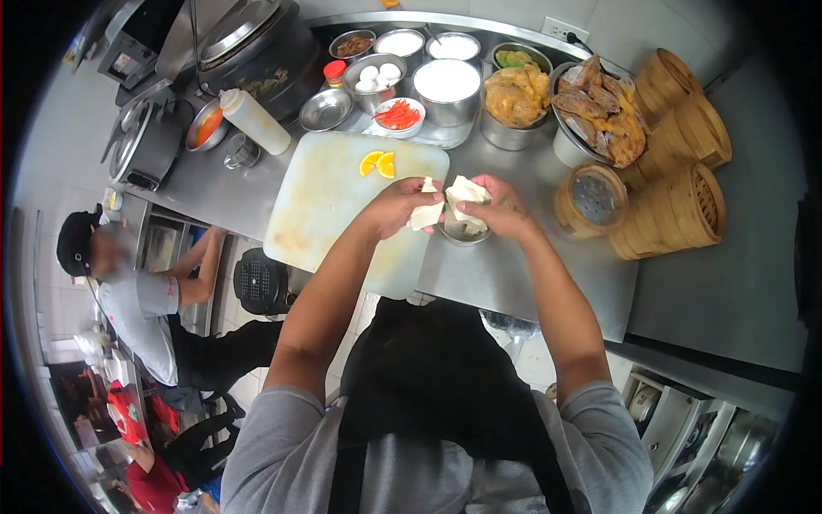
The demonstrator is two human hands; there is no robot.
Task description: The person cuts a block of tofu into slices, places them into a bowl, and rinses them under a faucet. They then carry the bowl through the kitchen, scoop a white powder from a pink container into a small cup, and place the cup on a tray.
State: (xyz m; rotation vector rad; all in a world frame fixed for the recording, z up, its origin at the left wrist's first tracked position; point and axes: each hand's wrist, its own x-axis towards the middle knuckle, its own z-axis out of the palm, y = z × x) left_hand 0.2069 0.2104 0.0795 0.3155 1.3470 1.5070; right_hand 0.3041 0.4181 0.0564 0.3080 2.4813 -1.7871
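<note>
Far left: co-worker point(141, 295) in grey shirt and black cap, at a separate station, well apart. Then rice cooker point(137, 146), bowl of orange-red liquid point(204, 147) and squeeze bottle point(259, 125), all off the cutting board point(321, 210), probably for elbow room. Squeeze bottle apparently upright, leaning only by lens distortion.

On the board, near the far edge: two orange slices point(378, 164), out of the way of the wrists. Behind the board, bowl of eggs point(375, 102), bowl of red-orange strips point(399, 134) and container of white contents point(447, 113), clustered, likely for short reach; white contents impossible to identify.

Centre: left hand point(390, 208) over the board's right side, fingers and thumb pinched on a flat white piece point(425, 212), roughly on edge. Just beside, right hand point(503, 208), thumb pressed over a bulkier white lump point(467, 199). Both grips firm-looking, fingertips only, perhaps to spare a soft material; bread, dough or other, cannot tell. Both white pieces up off the counter point(479, 278), lump above a small metal bowl point(465, 242), presumably so as to catch bits. Bowl contents partly hidden by lump and fingers.

Right: pot of yellowish food point(514, 135), bin of browned pieces point(568, 147), then bamboo steamers point(672, 214), some tipped-looking, beyond the working spot.
</note>
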